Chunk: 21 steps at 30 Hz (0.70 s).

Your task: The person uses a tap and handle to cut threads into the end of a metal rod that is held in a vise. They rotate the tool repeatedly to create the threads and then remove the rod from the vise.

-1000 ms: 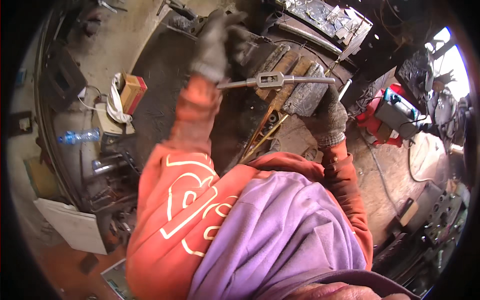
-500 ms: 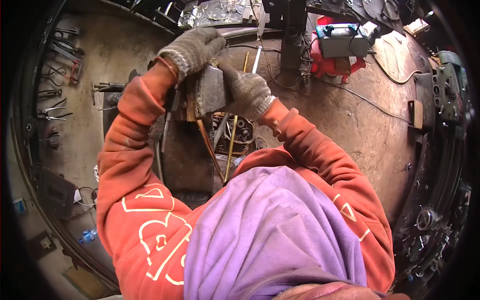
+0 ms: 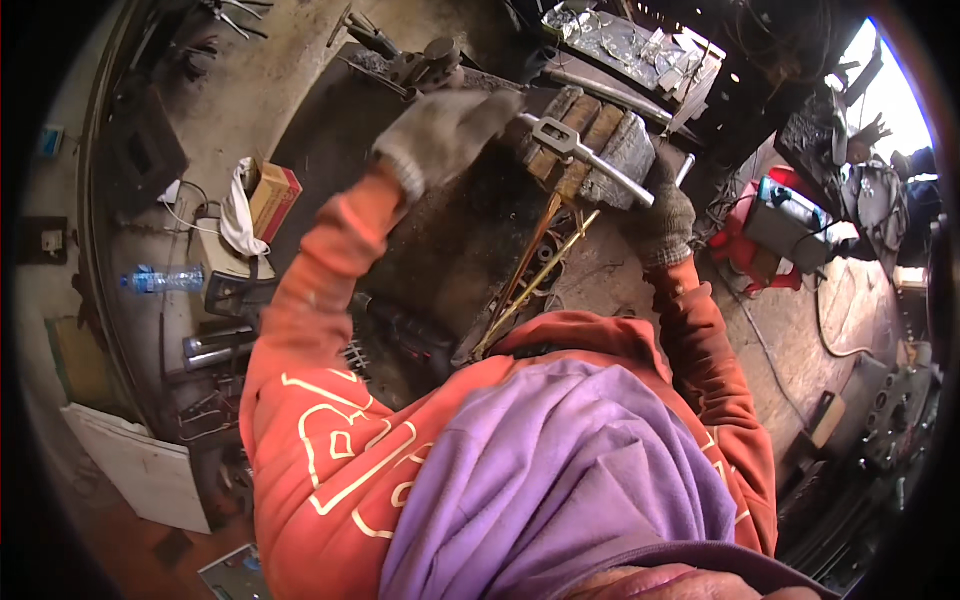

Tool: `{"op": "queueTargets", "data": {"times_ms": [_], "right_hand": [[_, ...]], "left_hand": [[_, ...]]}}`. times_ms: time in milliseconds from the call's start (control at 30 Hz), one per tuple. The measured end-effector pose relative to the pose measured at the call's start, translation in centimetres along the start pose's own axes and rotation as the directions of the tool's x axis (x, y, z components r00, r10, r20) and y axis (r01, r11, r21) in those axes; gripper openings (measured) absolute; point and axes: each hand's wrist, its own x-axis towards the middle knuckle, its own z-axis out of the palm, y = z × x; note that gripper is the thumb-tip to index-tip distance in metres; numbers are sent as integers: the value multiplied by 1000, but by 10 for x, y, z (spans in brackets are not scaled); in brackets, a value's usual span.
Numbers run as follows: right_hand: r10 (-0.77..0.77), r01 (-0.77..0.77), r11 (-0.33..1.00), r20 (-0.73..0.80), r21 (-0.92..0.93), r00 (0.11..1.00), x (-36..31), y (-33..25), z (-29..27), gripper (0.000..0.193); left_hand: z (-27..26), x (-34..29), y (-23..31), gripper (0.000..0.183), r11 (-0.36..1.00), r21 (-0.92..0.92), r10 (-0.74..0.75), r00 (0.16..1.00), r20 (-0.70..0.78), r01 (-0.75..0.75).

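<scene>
A dark workbench (image 3: 440,240) is spreading out below both gloved hands. Between them a heavy iron vise (image 3: 590,150) is sitting, its jaws uppermost. The left hand (image 3: 445,130) is closing (fingers curled, glove grimy) around the near end of the vise's steel handle bar (image 3: 590,160), while the right hand (image 3: 665,215) is gripping its far end. Thin brass-coloured rods (image 3: 530,280) are lying just below the right hand.

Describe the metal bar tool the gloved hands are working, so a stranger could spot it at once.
Start at the dark workbench in the upper middle, then find the stack of rusty blocks on it. Across them lies the metal bar tool, between the left hand and the right hand. Unlike the thin yellowish rods below, it is silver-grey with a boxy middle.
</scene>
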Motion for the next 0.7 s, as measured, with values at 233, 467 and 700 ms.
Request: {"op": "queueTargets", "data": {"times_ms": [233,467,700], "right_hand": [[86,-86,996,93,-7,992,-2,-6,9,114],[73,-71,995,28,-73,997,-6,9,-2,115],[80,-81,997,50,11,996,-2,-4,0,114]], "left_hand": [[49,90,79,22,875,394,230,958,170,-280],[-18,0,139,46,794,469,-89,690,718,-385],[-20,65,107,37,881,469,-102,940,326,-67]]}}
